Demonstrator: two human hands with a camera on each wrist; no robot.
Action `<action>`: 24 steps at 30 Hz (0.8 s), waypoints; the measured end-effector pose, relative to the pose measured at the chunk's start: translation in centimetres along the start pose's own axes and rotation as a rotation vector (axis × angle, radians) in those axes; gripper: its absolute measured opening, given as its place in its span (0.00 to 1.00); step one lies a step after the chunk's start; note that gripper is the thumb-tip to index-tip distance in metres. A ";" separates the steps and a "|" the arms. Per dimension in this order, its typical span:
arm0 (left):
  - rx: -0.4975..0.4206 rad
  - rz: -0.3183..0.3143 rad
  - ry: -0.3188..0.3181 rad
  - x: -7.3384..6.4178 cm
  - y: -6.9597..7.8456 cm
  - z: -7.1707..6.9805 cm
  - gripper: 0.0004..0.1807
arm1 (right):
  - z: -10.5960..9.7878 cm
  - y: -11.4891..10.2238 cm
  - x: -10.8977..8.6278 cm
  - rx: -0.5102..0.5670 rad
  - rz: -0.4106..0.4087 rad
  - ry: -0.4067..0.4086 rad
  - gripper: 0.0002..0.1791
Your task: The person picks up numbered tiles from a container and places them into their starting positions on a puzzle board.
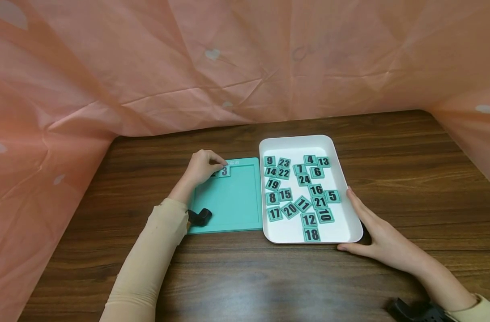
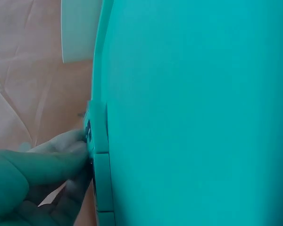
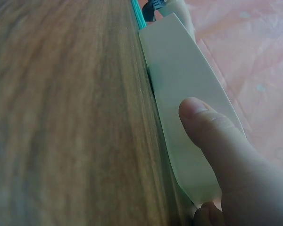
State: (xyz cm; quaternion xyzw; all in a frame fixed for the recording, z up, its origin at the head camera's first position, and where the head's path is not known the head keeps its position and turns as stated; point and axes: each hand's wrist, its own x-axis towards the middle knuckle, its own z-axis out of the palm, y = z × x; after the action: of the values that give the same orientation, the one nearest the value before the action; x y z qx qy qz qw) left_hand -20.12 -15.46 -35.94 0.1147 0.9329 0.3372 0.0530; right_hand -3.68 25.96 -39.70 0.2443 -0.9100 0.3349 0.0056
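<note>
The left hand [image 1: 202, 167] touched tile 3 [image 1: 225, 171] at its tips; whether it pinched, I could not tell. The right hand [image 1: 385, 238], spread, touched the tray [image 1: 341, 229] beside it. Uneven pressing could tilt the tile.

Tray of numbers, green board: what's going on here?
A person's left hand touches the 3 tile at the far edge of the board, beside a partly hidden tile. The right hand holds the tray by its near right corner. More tiles lie scattered in the tray, face up.
</note>
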 end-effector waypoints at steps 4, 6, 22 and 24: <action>0.008 0.008 0.004 -0.1 -0.1 -0.1 0.07 | 0.1 0.0 0.0 -0.001 -0.007 0.003 0.66; 0.008 0.008 0.010 -0.1 -0.2 -0.1 0.07 | 0.1 0.0 0.0 -0.002 -0.009 0.005 0.66; -0.086 0.035 0.030 0.2 2.4 -1.2 0.09 | 0.0 0.0 0.0 0.004 -0.001 -0.001 0.66; -0.110 0.055 0.030 0.4 3.5 -1.1 0.10 | 0.0 -0.1 0.0 0.007 -0.001 -0.002 0.66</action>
State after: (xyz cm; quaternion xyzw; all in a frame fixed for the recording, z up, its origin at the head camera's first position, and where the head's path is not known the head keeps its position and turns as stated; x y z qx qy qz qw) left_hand -20.11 -13.46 -32.85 0.1323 0.9101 0.3911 0.0359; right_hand -3.64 25.91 -39.70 0.2449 -0.9087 0.3379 0.0041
